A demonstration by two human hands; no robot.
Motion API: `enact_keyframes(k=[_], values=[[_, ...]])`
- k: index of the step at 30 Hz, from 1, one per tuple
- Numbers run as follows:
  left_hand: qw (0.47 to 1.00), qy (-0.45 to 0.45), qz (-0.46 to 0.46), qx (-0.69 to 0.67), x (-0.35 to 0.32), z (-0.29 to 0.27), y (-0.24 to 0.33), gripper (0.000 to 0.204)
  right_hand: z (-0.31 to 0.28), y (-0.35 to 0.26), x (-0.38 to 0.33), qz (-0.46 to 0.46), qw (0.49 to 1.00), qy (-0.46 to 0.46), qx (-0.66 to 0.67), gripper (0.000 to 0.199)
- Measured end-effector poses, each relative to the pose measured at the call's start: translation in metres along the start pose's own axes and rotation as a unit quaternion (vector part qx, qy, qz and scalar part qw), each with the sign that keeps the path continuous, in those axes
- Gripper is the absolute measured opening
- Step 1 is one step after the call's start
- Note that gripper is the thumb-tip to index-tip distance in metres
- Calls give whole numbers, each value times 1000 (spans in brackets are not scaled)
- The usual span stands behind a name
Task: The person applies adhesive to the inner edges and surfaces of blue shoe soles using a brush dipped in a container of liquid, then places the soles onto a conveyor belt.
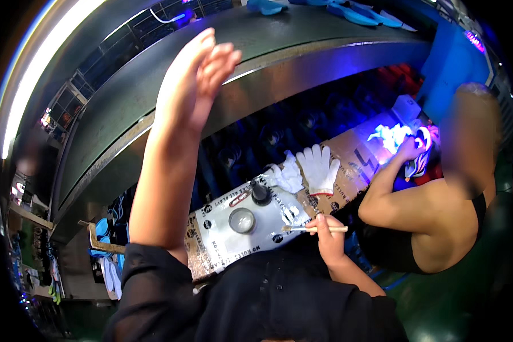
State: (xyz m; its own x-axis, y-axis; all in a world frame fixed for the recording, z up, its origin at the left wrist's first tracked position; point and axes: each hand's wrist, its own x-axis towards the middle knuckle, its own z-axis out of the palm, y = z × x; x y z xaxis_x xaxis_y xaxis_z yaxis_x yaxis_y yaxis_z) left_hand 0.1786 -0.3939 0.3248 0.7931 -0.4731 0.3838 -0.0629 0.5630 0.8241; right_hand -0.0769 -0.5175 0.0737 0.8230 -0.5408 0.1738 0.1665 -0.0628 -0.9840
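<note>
My left hand [202, 77] is raised over the edge of a dark conveyor belt [119, 97], its fingers loosely bent and apart, with nothing in it. Lower right, my right hand [329, 244] grips a thin brush by its pale wooden handle [340, 229]. The bristles point left, over a board wrapped in clear plastic and printed tape [222, 251]. On that board stand a small round cup [241, 220] with pale contents and a black bottle [261, 195]. A small red-edged tool [239, 198] lies beside the bottle.
A white knitted glove [319, 168] lies next to a crumpled white cloth or glove [289, 175]. At right, a co-worker [422, 222] handles a shoe-like piece [419, 159] under violet light. Blue shoe parts [353, 14] rest on the belt's far end; more blue pieces [102, 231] hang at left.
</note>
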Motion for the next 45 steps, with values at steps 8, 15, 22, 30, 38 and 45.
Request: enact_keyframes(k=[8, 15, 22, 30, 38, 45], values=[[862, 298, -233, 336, -319, -172, -35, 38, 15, 21, -2, 53, 997, -49, 21, 37], [606, 718, -287, 186, -534, -231, -28, 28, 44, 37, -4, 101, 994, -19, 44, 37], [637, 720, -274, 15, -530, -283, -32, 56, 69, 29, 7, 54, 994, -73, 65, 38], [764, 562, -317, 6, -485, -259, -40, 17, 74, 21, -8, 110, 992, -39, 53, 37], [894, 424, -140, 42, -411, -169, -28, 40, 96, -7, -7, 92, 990, -83, 63, 37], [910, 315, -140, 229, -364, -131, -37, 43, 121, -57, -12, -112, 969, -220, -9, 35]])
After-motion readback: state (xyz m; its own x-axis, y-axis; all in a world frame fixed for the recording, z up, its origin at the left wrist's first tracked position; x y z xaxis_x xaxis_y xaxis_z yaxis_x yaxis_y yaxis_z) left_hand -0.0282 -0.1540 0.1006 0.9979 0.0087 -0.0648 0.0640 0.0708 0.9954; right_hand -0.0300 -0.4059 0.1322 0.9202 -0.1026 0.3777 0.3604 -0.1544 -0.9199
